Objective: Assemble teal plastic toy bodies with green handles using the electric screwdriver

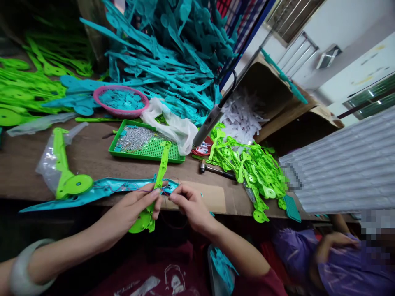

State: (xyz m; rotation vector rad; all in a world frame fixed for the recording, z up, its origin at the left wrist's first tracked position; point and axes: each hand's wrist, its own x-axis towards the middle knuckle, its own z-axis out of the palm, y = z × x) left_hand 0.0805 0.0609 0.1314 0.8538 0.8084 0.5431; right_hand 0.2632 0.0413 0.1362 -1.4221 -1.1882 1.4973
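My left hand (143, 201) is closed around a long lime-green plastic part (162, 164), which stands across the handle end of a teal sword-shaped plastic shell (114, 186). Thin dark wires (135, 188) run along inside that shell. My right hand (193, 207) pinches close to the shell's end, where wires and small parts gather; what sits between its fingertips is too small to make out. Over the shell's left portion lies another lime-green part with a round disc (78, 184), beside clear plastic film (47, 164).
Behind my hands stand a green tray (138, 155) of small metal pieces and a pink basket (98, 98) of teal bits. A hammer (219, 170) lies near piled lime-green parts (256, 164). Teal shells (173, 74) heap up at the back. A person in purple (333, 259) sits at right.
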